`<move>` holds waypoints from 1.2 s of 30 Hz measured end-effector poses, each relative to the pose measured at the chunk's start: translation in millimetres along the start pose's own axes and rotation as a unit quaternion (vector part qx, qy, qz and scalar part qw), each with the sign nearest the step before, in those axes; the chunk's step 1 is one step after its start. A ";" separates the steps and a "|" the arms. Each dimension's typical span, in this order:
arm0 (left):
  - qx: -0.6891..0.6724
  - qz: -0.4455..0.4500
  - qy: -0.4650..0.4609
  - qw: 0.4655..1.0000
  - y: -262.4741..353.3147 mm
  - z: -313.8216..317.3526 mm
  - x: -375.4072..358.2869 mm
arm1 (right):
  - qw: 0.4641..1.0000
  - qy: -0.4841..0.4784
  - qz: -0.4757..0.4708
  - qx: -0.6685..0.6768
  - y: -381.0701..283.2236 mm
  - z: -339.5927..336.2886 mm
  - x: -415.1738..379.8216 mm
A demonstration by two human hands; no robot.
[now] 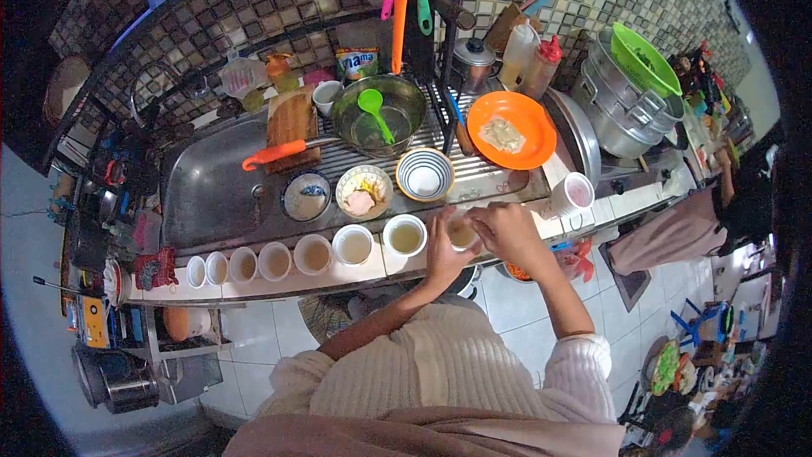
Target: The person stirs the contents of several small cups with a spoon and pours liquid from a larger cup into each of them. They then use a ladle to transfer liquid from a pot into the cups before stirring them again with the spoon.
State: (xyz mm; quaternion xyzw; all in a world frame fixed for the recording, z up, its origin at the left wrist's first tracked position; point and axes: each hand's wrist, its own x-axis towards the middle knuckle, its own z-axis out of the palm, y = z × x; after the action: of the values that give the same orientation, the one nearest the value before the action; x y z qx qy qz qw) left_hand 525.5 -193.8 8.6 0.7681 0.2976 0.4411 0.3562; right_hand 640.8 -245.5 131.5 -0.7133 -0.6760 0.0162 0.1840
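Note:
Both my hands are at a white cup (462, 233) near the counter's front edge. My left hand (445, 256) curls against the cup's left side. Over its right rim, my right hand (505, 231) has its fingers pinched together; what they hold, if anything, is too small to tell. Left along the edge stands a row of several white cups (353, 245) with pale liquid in some, the nearest being a cup (405, 235) of yellowish liquid. Behind them are a striped bowl (425, 175), a bowl with pink and yellow contents (364, 192) and a small dark-rimmed bowl (306, 195).
An orange plate (538, 140) with pale pieces sits behind my right hand, a stack of white cups (573, 194) to its right. Farther back are a pan (342, 114) with a green ladle (370, 102), squeeze bottles (541, 68) and a steamer pot (624, 110). A person (677, 228) stands at right.

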 end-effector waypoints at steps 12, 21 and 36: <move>-0.004 -0.020 0.005 1.000 1.5 2.4 -4.4 | 1.000 -0.021 0.011 -0.003 -5.0 -12.5 4.5; -0.025 -0.030 -0.001 0.999 0.0 2.9 -4.0 | 0.998 -0.042 0.036 -0.021 -1.5 -9.7 7.0; -0.043 -0.059 -0.016 0.997 -1.0 3.0 -6.8 | 0.998 -0.047 -0.029 -0.040 5.4 -10.6 4.8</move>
State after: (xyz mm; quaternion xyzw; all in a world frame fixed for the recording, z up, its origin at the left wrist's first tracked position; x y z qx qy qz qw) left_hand 525.1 -199.3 3.6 0.7402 0.3176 0.4196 0.4186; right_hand 649.3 -243.5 140.9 -0.6988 -0.7043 0.0175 0.1238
